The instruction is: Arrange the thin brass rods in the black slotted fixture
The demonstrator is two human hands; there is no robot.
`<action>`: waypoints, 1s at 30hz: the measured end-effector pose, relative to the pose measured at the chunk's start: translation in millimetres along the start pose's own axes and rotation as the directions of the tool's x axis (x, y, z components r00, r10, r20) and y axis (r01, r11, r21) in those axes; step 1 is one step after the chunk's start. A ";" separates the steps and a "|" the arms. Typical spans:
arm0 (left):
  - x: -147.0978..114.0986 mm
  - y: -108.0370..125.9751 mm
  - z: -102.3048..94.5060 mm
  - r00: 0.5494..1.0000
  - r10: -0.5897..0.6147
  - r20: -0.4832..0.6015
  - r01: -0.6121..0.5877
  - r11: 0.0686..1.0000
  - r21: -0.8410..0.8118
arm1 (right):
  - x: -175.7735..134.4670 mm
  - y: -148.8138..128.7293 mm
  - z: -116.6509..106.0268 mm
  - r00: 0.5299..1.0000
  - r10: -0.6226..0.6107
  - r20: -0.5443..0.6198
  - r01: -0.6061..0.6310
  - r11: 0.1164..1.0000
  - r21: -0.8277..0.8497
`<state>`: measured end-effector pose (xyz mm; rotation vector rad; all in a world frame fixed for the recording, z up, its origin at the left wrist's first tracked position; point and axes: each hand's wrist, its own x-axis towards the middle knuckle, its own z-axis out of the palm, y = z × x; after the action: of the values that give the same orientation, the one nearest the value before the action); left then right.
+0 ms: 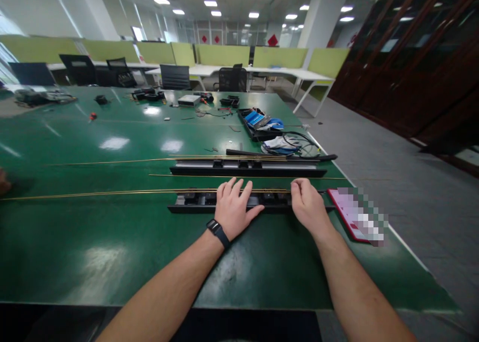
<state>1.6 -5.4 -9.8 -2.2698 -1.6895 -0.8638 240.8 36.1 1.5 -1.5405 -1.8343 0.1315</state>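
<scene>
Clock centred on the near rail (190,209), 12 straight ahead. The rail lies across the green table (112,272) before me, long gold rods (112,194) along its far side and running out toward 9.

Left hand (234,207): open, fingers spread toward 12 over rods and rail, thumb toward 3; nothing grasped. Probably a steadying hold. Right hand (307,202): curled, thumb to forefinger at the rail's 3 o'clock end. Cannot tell whether a rod is pinched; the fingers hide it. The spacing suggests one hand braces while the other does fine work.

Far rail (247,172) at 12, roughly parallel; a single rod (187,175) lies between the two, presumably within easy reach. Another person's hand (4,181), blurred, at 9, near the rods' far ends.

Writing: red-edged board (342,210) at 3, partly pixelated, illegible. Watch (218,230) on left wrist: no brand readable.
</scene>
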 end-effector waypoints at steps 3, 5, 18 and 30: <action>-0.3 -0.3 0.7 1.000 -0.004 0.002 0.004 1.000 -0.004 | 1.1 1.6 -3.9 0.999 0.051 0.011 -0.052 0.998 0.035; -0.3 0.1 0.1 1.000 -0.002 0.003 0.002 1.000 -0.003 | 0.6 -0.6 -4.8 0.998 0.051 0.035 -0.053 0.997 0.057; -0.6 0.6 -0.6 1.000 0.003 0.000 -0.003 1.000 0.004 | -5.4 -14.7 -6.2 0.997 0.023 0.071 -0.031 0.993 0.116; 0.2 1.5 -2.3 1.000 0.005 0.014 -0.005 1.000 0.005 | -3.0 -13.5 -2.0 0.996 0.052 0.078 -0.064 0.984 0.166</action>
<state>2.3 -6.9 -7.6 -2.2813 -1.6888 -0.8431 231.0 28.9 8.4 -1.4883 -1.7858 0.3654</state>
